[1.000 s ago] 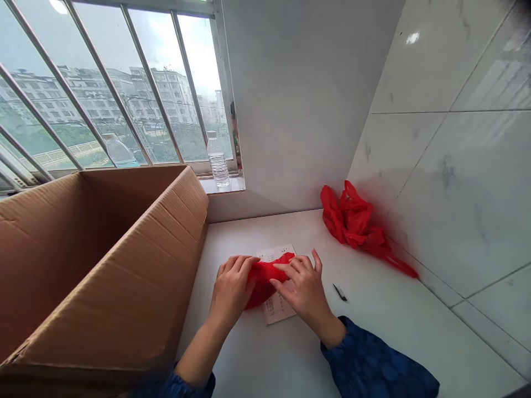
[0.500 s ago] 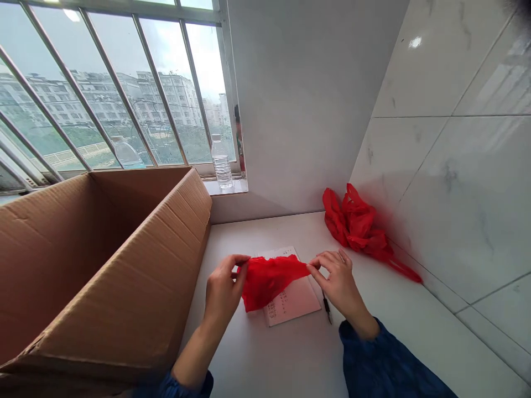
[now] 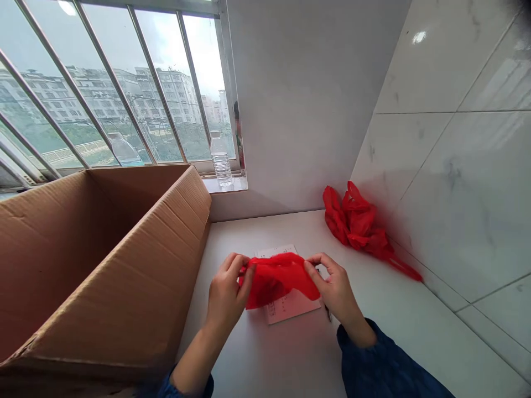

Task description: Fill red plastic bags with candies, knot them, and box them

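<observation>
Both my hands hold a thin red plastic bag (image 3: 279, 278) just above the white counter (image 3: 290, 354). My left hand (image 3: 226, 293) pinches its left end. At the right end my right hand (image 3: 337, 287) grips the bag, fingers curled round it. The bag sags between them over a white sheet of paper with printed lines (image 3: 290, 304) that lies flat on the counter. A dark pen (image 3: 327, 313) lies under my right hand, mostly hidden.
A big open cardboard box (image 3: 103, 265) fills the left side. More crumpled red bags (image 3: 357, 226) lie in the far right corner against the tiled wall (image 3: 456, 166). A water bottle (image 3: 221, 160) stands on the window sill.
My hands first pressed the bag together over the paper, then drew apart and stretched it. Now they have come slightly closer, and the bag bulges between them.
</observation>
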The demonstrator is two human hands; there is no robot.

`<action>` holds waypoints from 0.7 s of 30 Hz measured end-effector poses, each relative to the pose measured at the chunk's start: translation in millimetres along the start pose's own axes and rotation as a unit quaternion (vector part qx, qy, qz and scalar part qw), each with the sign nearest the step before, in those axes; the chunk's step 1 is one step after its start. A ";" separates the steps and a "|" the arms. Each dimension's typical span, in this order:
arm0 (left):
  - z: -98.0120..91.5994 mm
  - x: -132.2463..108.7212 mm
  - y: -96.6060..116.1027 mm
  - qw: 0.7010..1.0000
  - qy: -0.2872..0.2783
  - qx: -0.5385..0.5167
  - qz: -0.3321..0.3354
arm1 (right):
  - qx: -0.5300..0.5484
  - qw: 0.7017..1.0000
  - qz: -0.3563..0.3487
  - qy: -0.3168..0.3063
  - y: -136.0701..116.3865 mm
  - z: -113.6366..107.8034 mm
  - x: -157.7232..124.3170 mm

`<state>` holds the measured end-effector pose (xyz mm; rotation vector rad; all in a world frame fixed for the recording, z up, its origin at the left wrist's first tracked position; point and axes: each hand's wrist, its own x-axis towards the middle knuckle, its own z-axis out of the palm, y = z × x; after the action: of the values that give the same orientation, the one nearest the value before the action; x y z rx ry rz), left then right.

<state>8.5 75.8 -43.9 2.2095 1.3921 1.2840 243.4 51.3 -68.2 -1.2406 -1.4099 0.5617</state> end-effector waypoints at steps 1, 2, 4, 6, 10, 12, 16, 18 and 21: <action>-1.7 1.8 -1.7 0.999 0.022 -0.012 -0.021 | 0.021 0.999 0.015 0.024 3.1 -2.9 0.8; -3.4 3.3 -2.7 0.998 0.042 -0.023 -0.043 | 0.042 0.998 0.024 0.042 5.2 -4.7 1.4; -7.0 5.4 -1.6 0.993 0.067 -0.047 -0.082 | 0.090 0.994 0.032 0.060 6.2 -4.6 1.4; -10.1 5.8 2.7 0.991 0.068 -0.075 -0.091 | 0.143 0.988 0.033 0.049 3.1 -1.0 0.2; -17.9 4.1 14.4 0.992 0.018 -0.123 -0.006 | 0.173 0.984 0.051 -0.004 -6.0 3.3 -1.7; -25.0 3.1 19.4 0.987 -0.019 -0.158 0.021 | 0.146 0.987 0.059 0.011 -7.9 -1.9 -0.3; -47.2 1.4 29.7 0.973 -0.141 -0.182 0.009 | 0.108 0.993 0.040 0.030 -8.7 -22.4 8.2; -59.1 0.6 36.2 0.969 -0.207 -0.132 0.010 | 0.131 0.990 0.044 -0.015 -11.4 -31.5 13.8; -70.7 -0.8 46.5 0.961 -0.269 -0.055 0.029 | 0.182 0.979 0.064 -0.068 -18.7 -39.1 21.7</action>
<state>-17.5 33.8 24.9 2.2932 1.0242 0.6692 276.2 52.7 -32.5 -1.0153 -1.2731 0.9622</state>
